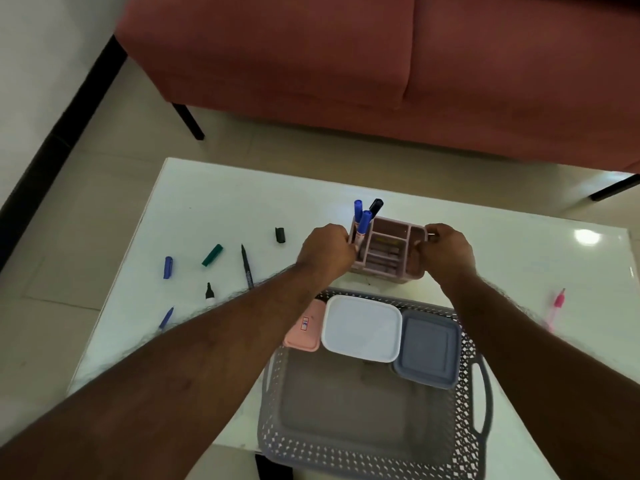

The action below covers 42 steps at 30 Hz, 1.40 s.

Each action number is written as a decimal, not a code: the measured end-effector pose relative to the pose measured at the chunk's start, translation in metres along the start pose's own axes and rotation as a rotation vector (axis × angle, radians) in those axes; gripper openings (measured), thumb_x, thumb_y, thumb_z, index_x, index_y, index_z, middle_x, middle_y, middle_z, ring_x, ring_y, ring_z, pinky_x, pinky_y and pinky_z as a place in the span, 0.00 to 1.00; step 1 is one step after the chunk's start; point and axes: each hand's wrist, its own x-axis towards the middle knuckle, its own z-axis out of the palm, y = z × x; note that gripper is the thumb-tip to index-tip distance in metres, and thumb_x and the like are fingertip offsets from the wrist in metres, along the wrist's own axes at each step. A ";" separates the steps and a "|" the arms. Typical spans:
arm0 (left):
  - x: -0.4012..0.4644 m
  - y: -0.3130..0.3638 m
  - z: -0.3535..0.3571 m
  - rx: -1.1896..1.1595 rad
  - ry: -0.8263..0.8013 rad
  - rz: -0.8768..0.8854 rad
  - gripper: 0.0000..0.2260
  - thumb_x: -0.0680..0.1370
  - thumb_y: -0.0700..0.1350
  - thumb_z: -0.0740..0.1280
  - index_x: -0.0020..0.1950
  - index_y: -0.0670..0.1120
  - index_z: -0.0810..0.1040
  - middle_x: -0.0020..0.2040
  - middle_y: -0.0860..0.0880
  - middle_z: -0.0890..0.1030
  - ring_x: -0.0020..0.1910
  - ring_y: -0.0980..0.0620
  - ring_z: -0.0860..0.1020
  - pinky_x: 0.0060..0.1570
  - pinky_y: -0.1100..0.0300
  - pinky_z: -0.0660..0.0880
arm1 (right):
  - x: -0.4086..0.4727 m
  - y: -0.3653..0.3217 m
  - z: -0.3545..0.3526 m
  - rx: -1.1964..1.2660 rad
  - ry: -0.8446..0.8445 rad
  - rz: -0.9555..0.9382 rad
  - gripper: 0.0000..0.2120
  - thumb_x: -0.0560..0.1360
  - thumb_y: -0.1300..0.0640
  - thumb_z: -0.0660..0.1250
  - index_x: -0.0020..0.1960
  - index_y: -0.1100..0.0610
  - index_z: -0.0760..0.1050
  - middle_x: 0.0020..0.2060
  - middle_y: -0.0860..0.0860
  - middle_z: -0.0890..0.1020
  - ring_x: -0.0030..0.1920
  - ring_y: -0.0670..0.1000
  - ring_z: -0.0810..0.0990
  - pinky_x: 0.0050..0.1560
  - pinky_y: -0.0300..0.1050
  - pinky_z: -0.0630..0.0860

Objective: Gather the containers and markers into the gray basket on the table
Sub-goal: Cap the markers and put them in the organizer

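you have both hands on the pink organizer point(388, 249), one at each end: your left hand point(325, 249) is curled around its left wall, right beside the compartment where the markers stand, and your right hand point(446, 249) pinches the right rim. gripping it from opposite ends looks like the sensible way to keep it level, since two blue markers point(362, 220) and a black marker point(375, 205) stand upright in that left compartment and would likely tip out if the organizer tilted. the organizer sits on the table point(242, 209) just beyond the far rim of the gray basket point(464, 445), so it is not in the basket yet.

inside the basket, three lidded containers are lined up along the far wall: a pink container point(304, 330) on the left, a white container point(362, 327) in the middle and a gray-blue container point(429, 348) on the right. packing them against that wall leaves the near half of the basket floor bare, which i judge is where the organizer can go.

to your left, loose pieces are still scattered on the table: a blue cap point(168, 267), a green cap point(212, 255), a black cap point(280, 234), a thin black pen point(247, 266), a short black-tipped marker point(209, 291) and a blue pen point(166, 317) near the edge. a pink pen point(558, 301) lies well apart on your right. all of these remain to be collected.
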 end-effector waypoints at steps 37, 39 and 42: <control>-0.096 -0.081 -0.072 0.073 0.497 0.269 0.12 0.77 0.52 0.65 0.57 0.48 0.79 0.48 0.50 0.82 0.46 0.47 0.80 0.44 0.52 0.77 | -0.094 -0.060 0.072 -0.027 0.121 -0.483 0.08 0.78 0.51 0.63 0.49 0.53 0.78 0.41 0.51 0.85 0.41 0.53 0.82 0.42 0.46 0.78; -0.089 -0.036 -0.056 0.064 0.465 0.383 0.15 0.77 0.54 0.63 0.58 0.47 0.79 0.50 0.49 0.82 0.46 0.46 0.80 0.44 0.52 0.77 | -0.084 -0.042 0.041 0.018 0.237 -0.406 0.09 0.79 0.50 0.63 0.49 0.53 0.79 0.43 0.52 0.85 0.43 0.54 0.82 0.42 0.45 0.75; -0.085 0.018 -0.031 0.069 0.420 0.485 0.17 0.77 0.54 0.63 0.59 0.45 0.78 0.51 0.45 0.82 0.48 0.43 0.80 0.44 0.51 0.77 | -0.065 -0.001 -0.011 0.053 0.458 -0.220 0.12 0.80 0.48 0.61 0.49 0.54 0.78 0.43 0.52 0.85 0.42 0.55 0.80 0.40 0.42 0.67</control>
